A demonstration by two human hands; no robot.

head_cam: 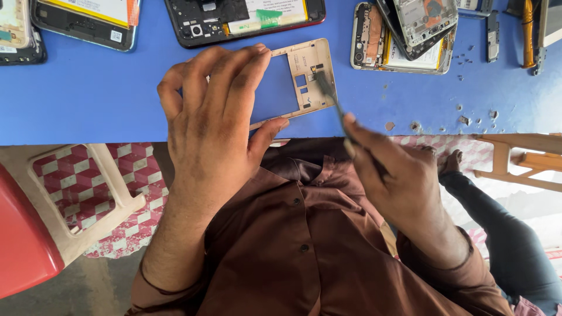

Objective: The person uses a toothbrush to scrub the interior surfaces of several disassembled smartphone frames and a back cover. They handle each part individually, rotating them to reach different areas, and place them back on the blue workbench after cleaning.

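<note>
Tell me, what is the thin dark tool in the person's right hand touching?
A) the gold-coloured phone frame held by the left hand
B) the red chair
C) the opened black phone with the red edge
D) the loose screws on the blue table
A: the tip of the thin dark tool, held in the right hand, rests on the gold-coloured phone frame that the left hand steadies on the blue table.

Gold phone frame [304, 76], blue table [88, 93], red-white checkered floor [76, 175]
</note>
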